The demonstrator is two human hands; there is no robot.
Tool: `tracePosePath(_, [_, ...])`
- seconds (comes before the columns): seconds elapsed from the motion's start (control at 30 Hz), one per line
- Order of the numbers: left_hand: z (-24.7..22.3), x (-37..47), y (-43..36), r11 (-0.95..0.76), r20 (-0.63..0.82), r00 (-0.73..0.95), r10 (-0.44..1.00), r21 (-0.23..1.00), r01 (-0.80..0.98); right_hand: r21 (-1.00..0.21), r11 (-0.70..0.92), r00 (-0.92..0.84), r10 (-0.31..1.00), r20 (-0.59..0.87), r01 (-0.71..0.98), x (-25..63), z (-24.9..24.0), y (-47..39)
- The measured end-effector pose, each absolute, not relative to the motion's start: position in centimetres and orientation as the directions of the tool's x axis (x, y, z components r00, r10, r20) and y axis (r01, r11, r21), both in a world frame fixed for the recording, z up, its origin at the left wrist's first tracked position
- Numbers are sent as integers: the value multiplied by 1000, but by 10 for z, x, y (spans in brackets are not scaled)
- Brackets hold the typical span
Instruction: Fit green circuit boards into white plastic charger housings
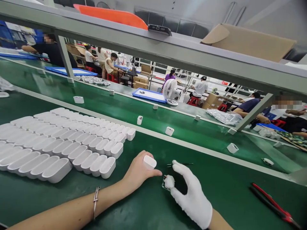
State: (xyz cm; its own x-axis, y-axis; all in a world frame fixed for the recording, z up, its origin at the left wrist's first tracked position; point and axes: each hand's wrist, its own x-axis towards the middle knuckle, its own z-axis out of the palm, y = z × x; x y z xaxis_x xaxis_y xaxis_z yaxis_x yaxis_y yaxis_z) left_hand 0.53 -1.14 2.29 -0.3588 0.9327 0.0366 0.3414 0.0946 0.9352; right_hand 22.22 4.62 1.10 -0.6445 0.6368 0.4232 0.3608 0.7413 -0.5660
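The bare left hand point(137, 172) grips a white casing point(150, 162), with rows of white shells point(56, 145) spread left of that grip. Just right of it, the gloved right hand point(192, 196) curves, fingers parted, beside a small white-topped part point(169, 182). Pliers point(270, 198) lie farther right; a green belt point(153, 118) stretches beyond.

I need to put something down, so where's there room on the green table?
Try the bare green table between the gloved right hand and the red-and-black pliers. Another patch lies between the white cups and the left forearm. Crowded: on the left, among packed cups, and beside that hand, with a small part and thin tool.
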Motion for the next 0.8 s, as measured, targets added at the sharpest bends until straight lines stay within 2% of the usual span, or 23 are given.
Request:
tracePosePath(0.1, [22, 6, -16, 29, 47, -292, 955, 967, 251, -525, 731, -657, 657, 371, 435, 218, 5, 46])
tracePosePath(0.17, [20, 7, -20, 0, 55, -207, 977, 967, 256, -574, 705, -660, 669, 343, 416, 214, 5, 43])
tracePosePath(0.3, [20, 7, -28, -121, 129, 10, 992, 898, 422, -741, 571, -503, 784, 364, 354, 208, 13, 33])
tracePosePath(0.37, [22, 7, -33, -210, 166, 132, 977, 847, 488, -760, 577, -430, 792, 433, 299, 207, 15, 28])
tracePosePath(0.47, [26, 7, -38, -263, 149, 245, 958, 800, 539, -668, 711, -378, 693, 614, 220, 209, 14, 22])
tracePosePath(0.53, [27, 7, -38, -302, 166, 282, 945, 778, 552, -602, 780, -405, 613, 678, 172, 211, 11, 19])
tracePosePath(0.7, [21, 7, -32, -483, 357, 326, 875, 665, 570, -597, 797, -419, 575, 703, 93, 214, 8, 19])
tracePosePath(0.8, [18, 6, -31, -545, 421, 347, 838, 613, 573, -545, 834, -436, 524, 731, 89, 214, 10, 20])
